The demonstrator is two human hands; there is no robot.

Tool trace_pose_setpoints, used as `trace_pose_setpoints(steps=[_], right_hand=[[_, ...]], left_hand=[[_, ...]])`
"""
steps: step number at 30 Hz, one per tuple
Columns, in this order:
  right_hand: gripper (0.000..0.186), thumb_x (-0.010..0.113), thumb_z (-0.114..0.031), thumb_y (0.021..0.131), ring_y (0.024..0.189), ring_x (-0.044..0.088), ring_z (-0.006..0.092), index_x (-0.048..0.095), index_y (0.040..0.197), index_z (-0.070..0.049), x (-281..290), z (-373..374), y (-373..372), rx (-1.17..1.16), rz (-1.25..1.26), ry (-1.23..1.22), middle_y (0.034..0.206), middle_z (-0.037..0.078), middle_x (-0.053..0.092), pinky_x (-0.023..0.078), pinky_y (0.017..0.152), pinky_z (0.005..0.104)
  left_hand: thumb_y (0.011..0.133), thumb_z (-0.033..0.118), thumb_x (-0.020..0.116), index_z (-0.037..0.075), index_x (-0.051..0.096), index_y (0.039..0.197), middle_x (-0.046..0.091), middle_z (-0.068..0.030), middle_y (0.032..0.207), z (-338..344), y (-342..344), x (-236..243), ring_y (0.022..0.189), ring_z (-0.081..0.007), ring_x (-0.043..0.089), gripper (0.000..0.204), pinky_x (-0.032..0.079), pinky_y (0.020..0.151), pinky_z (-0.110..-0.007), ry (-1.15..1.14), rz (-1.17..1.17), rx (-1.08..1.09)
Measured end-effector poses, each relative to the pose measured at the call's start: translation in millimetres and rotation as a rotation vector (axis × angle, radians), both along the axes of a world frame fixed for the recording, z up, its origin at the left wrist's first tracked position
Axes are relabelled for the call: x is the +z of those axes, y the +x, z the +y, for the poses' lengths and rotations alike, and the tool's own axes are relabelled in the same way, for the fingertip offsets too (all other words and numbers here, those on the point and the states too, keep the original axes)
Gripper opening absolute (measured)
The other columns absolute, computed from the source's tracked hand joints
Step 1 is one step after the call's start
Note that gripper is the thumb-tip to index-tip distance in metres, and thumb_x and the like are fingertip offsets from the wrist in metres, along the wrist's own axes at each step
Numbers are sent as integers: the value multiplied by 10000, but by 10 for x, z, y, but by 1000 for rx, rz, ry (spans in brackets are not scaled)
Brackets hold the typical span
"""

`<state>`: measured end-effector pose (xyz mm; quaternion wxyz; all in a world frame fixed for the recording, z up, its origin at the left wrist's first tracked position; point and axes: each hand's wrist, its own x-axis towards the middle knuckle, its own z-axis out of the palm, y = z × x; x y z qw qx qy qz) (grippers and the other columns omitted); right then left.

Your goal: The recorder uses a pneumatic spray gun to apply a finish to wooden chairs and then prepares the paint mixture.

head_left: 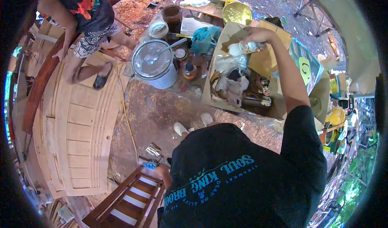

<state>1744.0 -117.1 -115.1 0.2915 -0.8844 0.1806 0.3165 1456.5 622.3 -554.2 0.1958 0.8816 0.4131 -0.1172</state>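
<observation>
My right arm reaches out over an open cardboard box (pixel 209 91). My right hand (pixel 258 37) is closed around a small whitish plastic bottle (pixel 241 48) above the box. Inside the box lie crumpled clear plastic (pixel 235 63), pale rags (pixel 238 84) and a dark tin (pixel 256 100). My left hand (pixel 163 174) is low beside my body, partly hidden by my black shirt. Its fingers appear closed on a crumpled blue cloth (pixel 149 165). Just beyond them is a small shiny tin (pixel 153 149), which I cannot tell is held or standing.
A large white bucket (pixel 161 82) bears a spoon (pixel 152 57) on its lid. Jars, a teal bag (pixel 205 39) and a gold bowl (pixel 237 13) stand around it. Wooden panels (pixel 81 119) lie left, near another person (pixel 87 10). A slatted brown wooden frame (pixel 107 201) is near me.
</observation>
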Motion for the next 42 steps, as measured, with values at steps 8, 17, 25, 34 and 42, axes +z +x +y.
trace_pose_setpoints(steps=[8,17,25,34,42], right_hand=[[458,740,-363,758,982,648,380,673,1112,-81,-931,254,452,171,-525,-641,1016,219,670,528,853,463],[242,568,-128,833,880,624,406,636,1041,-25,-1137,404,378,211,-934,-781,1067,239,600,503,748,505],[362,716,-303,877,736,578,238,636,798,42,-934,231,242,48,-1065,-430,801,151,627,466,674,369],[82,686,-21,859,912,612,240,614,866,19,-510,1007,129,350,-1164,-61,958,114,626,510,775,341],[105,708,19,813,951,603,244,604,812,12,-222,1558,-221,391,-1133,127,1071,124,621,475,848,336]], left_hand=[[841,244,552,-58,692,897,703,-247,895,81,-222,69,838,-442,681,337,542,728,-511,184,572,-682],[776,232,603,-43,684,898,691,-270,909,-202,-397,263,850,-442,676,311,541,738,-504,-6,6,235],[798,224,595,-16,707,969,678,-264,1036,-521,-382,484,1015,-415,654,315,512,889,-477,-100,125,380],[818,196,655,96,631,1226,668,-256,986,-1023,-182,1519,904,-408,659,420,529,744,-471,-31,-452,241],[744,17,697,69,594,1301,658,-189,850,-1335,61,2387,717,-330,638,568,514,676,-416,133,-947,-89]])
